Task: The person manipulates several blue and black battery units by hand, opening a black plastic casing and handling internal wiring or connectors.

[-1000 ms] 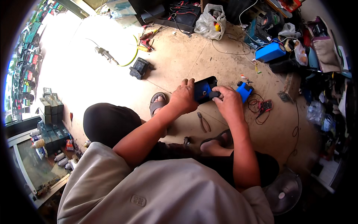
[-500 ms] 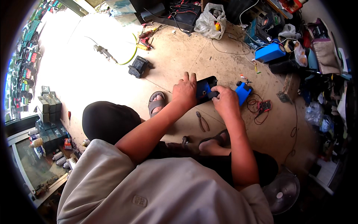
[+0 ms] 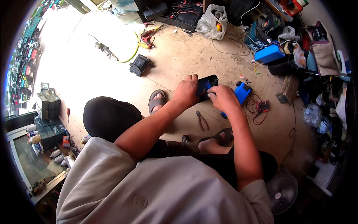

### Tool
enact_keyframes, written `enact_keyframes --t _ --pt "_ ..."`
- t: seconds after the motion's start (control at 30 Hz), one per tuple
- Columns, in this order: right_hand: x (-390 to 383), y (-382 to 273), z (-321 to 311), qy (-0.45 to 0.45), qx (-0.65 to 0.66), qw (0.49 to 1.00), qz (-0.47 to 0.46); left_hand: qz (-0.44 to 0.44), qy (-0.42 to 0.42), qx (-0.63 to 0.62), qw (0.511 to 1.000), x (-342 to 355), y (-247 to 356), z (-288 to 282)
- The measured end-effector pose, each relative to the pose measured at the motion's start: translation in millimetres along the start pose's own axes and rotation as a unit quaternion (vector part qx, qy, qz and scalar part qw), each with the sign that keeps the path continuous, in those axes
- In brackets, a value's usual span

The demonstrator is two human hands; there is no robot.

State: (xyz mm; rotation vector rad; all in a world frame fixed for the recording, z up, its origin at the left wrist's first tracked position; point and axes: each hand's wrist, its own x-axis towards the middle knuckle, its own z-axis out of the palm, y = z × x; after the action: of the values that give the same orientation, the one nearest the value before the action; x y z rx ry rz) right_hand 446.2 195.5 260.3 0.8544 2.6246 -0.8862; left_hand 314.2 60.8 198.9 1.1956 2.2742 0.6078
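My left hand [image 3: 186, 90] is closed on a black open case [image 3: 212, 81] with a blue pack [image 3: 202, 87] inside. My right hand [image 3: 220, 96] is pinched at the case's opening; whatever lies between its fingers is hidden. Just right of that hand a blue block with black parts [image 3: 241, 93] lies on the floor, and part of another blue piece [image 3: 223, 115] shows under my wrist. Pliers [image 3: 202, 121] lie below the case. A red multimeter [image 3: 263, 106] with coiled leads is at the right, beside the blue block.
A black plastic piece [image 3: 138, 66], a yellow-green cable [image 3: 130, 56] and red-handled tools [image 3: 147, 40] lie ahead. Cluttered bags, cables and a blue pack [image 3: 268, 54] fill the right side. Stacked grey boxes [image 3: 50, 104] stand left. A fan [image 3: 279, 192] is beside my right knee.
My right hand has shifted slightly left and up, and the dark piece it held is now hidden by it. A blue piece has come into sight under my right wrist.
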Motion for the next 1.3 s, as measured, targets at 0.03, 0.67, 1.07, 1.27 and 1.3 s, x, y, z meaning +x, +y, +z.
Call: enact_keyframes --t 0.03,0.67,1.07,1.27,1.3 --pt "4 3 1 -0.007 -0.007 1.0 0.004 0.004 -0.001 -0.002 1.0 0 1 0" --pt "47 7 4 -0.192 0.195 0.952 0.139 0.004 0.023 -0.027 0.999 -2 -3 3" --pt "60 -4 -3 -0.189 0.061 0.971 0.135 0.009 0.04 -0.029 0.999 -2 -4 4" --pt "63 -5 5 -0.18 0.11 0.955 0.207 -0.007 0.027 -0.023 0.999 -3 1 2" --pt "63 -5 5 -0.177 0.116 0.955 0.208 -0.01 0.027 -0.025 0.999 -4 1 1"
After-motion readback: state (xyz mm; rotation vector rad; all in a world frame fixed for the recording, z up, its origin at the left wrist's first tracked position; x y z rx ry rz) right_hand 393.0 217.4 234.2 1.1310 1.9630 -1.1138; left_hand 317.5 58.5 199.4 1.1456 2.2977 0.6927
